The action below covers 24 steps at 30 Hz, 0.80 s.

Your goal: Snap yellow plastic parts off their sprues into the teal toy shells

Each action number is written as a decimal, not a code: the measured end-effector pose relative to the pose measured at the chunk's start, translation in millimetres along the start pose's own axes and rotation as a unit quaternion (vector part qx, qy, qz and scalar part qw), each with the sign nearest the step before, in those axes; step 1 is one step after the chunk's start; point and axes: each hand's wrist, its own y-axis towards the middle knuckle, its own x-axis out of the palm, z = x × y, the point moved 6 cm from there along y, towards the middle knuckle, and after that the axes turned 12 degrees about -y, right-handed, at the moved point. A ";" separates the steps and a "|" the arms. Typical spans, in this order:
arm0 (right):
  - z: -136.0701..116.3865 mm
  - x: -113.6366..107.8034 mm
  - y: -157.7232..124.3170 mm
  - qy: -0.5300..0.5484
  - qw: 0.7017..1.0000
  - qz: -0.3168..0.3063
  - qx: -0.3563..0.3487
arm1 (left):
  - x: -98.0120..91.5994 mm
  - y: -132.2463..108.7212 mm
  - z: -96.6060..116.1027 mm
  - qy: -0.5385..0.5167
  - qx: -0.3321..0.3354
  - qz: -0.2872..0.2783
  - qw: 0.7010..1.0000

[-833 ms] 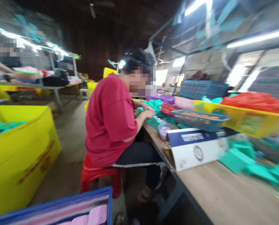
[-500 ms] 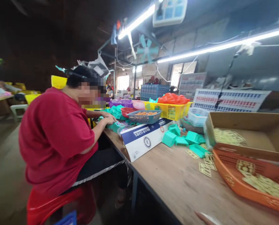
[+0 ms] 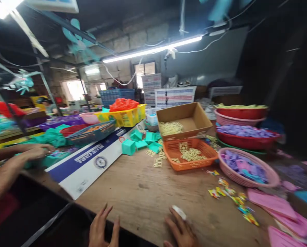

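Note:
My left hand [image 3: 103, 228] is at the table's front edge, its fingers apart and nothing in them. To its right, my right hand [image 3: 181, 230] rests low over the wooden tabletop [image 3: 133, 192] with the fingers spread. A small white piece [image 3: 179, 212] shows at one of its fingertips; whether it is wrapped on or loose, I cannot tell. Beyond the hands stands an orange basket [image 3: 192, 166] holding pale yellow plastic frames [image 3: 193, 154]. Several turquoise plastic boxes [image 3: 128, 147] lie left of the basket, near loose frames [image 3: 158, 162].
A white and blue carton panel [image 3: 91, 164] runs along the left, beside a co-worker's hands [image 3: 36, 151]. Behind the basket is an open cardboard box [image 3: 194, 118]. Rightward are a pink basket [image 3: 274, 176] of purple pieces, wrapped candies [image 3: 237, 199] and pink sheets [image 3: 274, 204].
The view has swung right, away from the co-worker in red. Both my hands now show over the table's front; earlier only a fingertip with white on it was visible.

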 end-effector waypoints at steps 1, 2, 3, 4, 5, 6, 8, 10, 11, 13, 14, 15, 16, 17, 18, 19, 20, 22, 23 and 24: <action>-0.6 -7.8 3.7 -0.001 1.000 0.002 -0.001 | 29.9 7.3 15.0 -0.022 0.038 -0.039 0.998; -0.2 -15.7 6.5 -0.001 1.000 0.002 0.005 | 57.9 11.2 29.4 -0.044 0.069 -0.070 0.994; 0.5 -23.5 8.7 0.002 1.000 0.001 0.018 | 83.2 12.0 41.9 -0.063 0.090 -0.093 0.990; 1.0 -31.1 10.3 0.006 0.999 0.003 0.033 | 105.0 10.5 51.7 -0.076 0.099 -0.106 0.986; 0.4 -38.3 11.6 0.014 0.999 0.008 0.044 | 123.6 7.1 58.6 -0.084 0.103 -0.116 0.984; -0.6 -45.1 12.6 0.023 0.998 0.018 0.054 | 138.6 2.6 62.8 -0.085 0.104 -0.125 0.983; -2.5 -57.5 14.0 0.051 0.995 0.046 0.071 | 158.2 -6.5 64.2 -0.076 0.100 -0.146 0.981; -2.2 -69.1 12.7 0.088 0.990 0.070 0.089 | 164.2 -10.8 60.6 -0.074 0.093 -0.161 0.980; -0.7 -75.0 10.2 0.105 0.986 0.079 0.098 | 163.5 -10.6 58.4 -0.078 0.085 -0.165 0.980; 6.5 -87.5 0.1 0.120 0.981 0.087 0.122 | 159.1 -7.1 56.0 -0.091 0.071 -0.168 0.979; 12.4 -94.2 -7.9 0.116 0.980 0.089 0.134 | 156.7 -4.6 56.1 -0.095 0.066 -0.168 0.979; 20.1 -100.9 -17.8 0.105 0.979 0.090 0.148 | 154.7 -2.3 57.0 -0.096 0.064 -0.168 0.979; 30.2 -107.5 -29.5 0.089 0.978 0.090 0.167 | 153.4 -0.3 58.4 -0.096 0.063 -0.167 0.979; 42.6 -114.0 -42.9 0.069 0.975 0.092 0.192 | 152.7 1.3 59.9 -0.096 0.064 -0.168 0.979; 56.8 -120.6 -57.6 0.046 0.970 0.096 0.220 | 152.3 2.5 61.3 -0.096 0.065 -0.168 0.979; 72.2 -127.2 -73.0 0.022 0.963 0.101 0.249 | 152.1 3.3 62.1 -0.096 0.066 -0.168 0.979; 88.4 -133.5 -88.6 -0.003 0.955 0.106 0.279 | 152.0 3.9 62.6 -0.098 0.067 -0.169 0.979; 120.6 -146.1 -117.6 -0.054 0.937 0.117 0.325 | 152.2 4.6 61.8 -0.101 0.068 -0.173 0.977; 136.4 -151.8 -129.9 -0.078 0.929 0.121 0.342 | 152.3 4.9 60.7 -0.102 0.068 -0.176 0.977; 152.3 -157.3 -140.6 -0.102 0.920 0.126 0.357 | 152.5 5.1 59.2 -0.101 0.069 -0.178 0.976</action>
